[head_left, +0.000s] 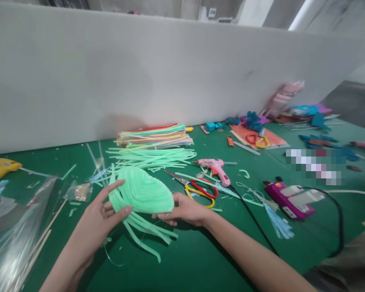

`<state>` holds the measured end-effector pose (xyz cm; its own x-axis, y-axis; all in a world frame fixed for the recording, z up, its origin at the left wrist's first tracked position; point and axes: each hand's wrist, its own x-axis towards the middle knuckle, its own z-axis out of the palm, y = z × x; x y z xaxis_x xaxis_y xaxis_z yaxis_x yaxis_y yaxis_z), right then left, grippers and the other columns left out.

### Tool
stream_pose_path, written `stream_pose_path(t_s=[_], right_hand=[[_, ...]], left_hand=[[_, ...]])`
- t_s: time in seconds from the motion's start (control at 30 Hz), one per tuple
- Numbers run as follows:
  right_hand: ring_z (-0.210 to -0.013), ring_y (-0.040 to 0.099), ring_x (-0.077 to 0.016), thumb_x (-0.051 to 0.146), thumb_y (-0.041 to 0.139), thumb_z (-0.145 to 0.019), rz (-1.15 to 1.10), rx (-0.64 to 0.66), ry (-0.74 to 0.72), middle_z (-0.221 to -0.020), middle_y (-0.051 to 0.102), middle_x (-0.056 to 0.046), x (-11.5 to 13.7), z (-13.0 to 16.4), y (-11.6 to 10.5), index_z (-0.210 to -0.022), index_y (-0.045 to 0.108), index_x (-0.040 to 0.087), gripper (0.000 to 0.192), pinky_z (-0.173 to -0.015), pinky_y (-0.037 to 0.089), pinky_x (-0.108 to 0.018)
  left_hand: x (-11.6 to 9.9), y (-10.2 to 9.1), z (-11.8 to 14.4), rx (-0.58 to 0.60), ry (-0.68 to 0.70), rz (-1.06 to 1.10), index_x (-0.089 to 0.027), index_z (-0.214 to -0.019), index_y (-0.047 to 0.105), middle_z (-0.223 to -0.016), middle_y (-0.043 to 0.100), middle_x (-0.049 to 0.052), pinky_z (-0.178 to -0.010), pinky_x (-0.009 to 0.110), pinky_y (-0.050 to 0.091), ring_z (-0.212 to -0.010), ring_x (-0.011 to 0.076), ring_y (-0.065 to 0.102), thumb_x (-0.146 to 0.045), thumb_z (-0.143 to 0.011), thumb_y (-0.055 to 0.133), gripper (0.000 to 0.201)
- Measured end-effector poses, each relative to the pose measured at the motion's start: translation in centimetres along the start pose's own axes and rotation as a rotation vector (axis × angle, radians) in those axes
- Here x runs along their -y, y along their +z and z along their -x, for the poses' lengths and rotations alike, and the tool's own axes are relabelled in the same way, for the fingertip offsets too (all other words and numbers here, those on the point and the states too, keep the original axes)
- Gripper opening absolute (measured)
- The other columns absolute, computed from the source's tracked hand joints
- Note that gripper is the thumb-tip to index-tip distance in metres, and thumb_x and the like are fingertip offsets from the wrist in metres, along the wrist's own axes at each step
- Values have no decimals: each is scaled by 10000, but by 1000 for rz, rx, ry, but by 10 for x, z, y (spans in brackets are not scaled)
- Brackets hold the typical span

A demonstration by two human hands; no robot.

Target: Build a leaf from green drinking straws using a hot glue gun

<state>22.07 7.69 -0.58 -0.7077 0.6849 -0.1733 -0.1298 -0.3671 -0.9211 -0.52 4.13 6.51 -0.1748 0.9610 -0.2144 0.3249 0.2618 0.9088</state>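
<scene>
Both my hands hold a light green shape (142, 194) made of coiled fuzzy stems, a little above the green table (200, 259). Loose green stem ends hang from its lower edge. My left hand (101, 217) grips its left side with thumb on top and fingers spread. My right hand (187, 210) holds its lower right edge from beneath. Behind it lie loose light green stems (153, 157) and a stack of mixed-colour stems (156, 135).
Scissors with red and yellow handles (197, 188) and a pink glue gun (216, 168) lie right of my hands. A purple device (292, 199) with a black cable sits further right. A yellow glue gun (1, 168) and clear plastic wrapping (15, 231) are left. A white wall panel (140, 73) backs the table.
</scene>
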Motion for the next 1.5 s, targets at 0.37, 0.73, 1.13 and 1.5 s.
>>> stream_pose_path(t_s=[0.37,0.73,1.13,1.5], right_hand=[[-505,469,-60,440,801,-717,79,-222,37,-568,560,34,8,6,-3,-809,745,127,331,-460,343,-190],[-499,458,-71,414,758,-752,137,-348,-23,-519,538,43,9,11,-5,-766,715,135,282,-472,335,-198],[-556,478,-106,326,676,-803,586,-668,-239,-624,579,9,8,7,10,-744,691,161,176,-527,364,-237],[-863,580,-192,244,585,-920,1276,-503,-590,-904,657,-73,-9,18,3,-893,677,189,111,-787,481,-333]], left_hand=[[5,3,-5,-87,-24,205,-295,-1385,468,-1089,753,74,-738,334,609,-873,248,746,-425,-631,830,846],[15,0,-12,-74,-5,144,-272,-1401,445,-1045,752,89,-810,427,599,-888,274,741,-452,-643,814,861],[22,1,-16,-124,17,33,-299,-1391,451,-1012,725,72,-725,373,582,-812,257,735,-503,-642,791,848],[51,-5,-27,-67,257,-685,-224,-1333,590,-763,572,44,-698,419,523,-733,282,635,-564,-862,493,589]])
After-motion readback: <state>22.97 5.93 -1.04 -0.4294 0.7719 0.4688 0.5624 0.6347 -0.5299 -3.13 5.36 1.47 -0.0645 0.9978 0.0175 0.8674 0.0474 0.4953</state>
